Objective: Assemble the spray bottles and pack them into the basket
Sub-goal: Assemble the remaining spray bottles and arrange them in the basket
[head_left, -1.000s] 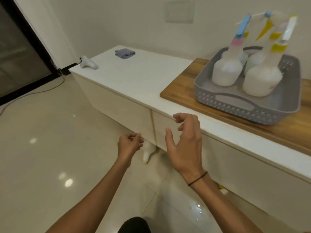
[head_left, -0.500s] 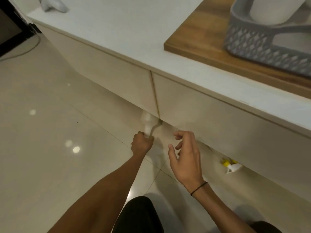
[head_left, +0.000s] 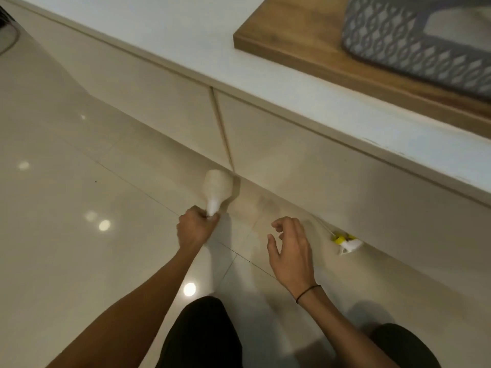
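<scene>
1. Fingers of left hand (head_left: 196, 229) curl round the neck of the bottle (head_left: 218, 189) on the floor, ready for lifting.
2. Right hand (head_left: 291, 251) hovers empty, fingers loosely apart, near the spray head (head_left: 346, 241) under the cabinet.
3. Basket (head_left: 393, 46) waits on the counter above.

The translucent white plastic bottle (head_left: 217, 187) looked milky against the glossy beige floor tiles (head_left: 66, 208). A white spray head with yellow collar (head_left: 345, 241) lay below the cream cabinet front (head_left: 164, 102). The grey plastic basket (head_left: 398, 43), patterned with diamond-shaped cutouts, sat on a brown wooden board (head_left: 292, 41).
</scene>
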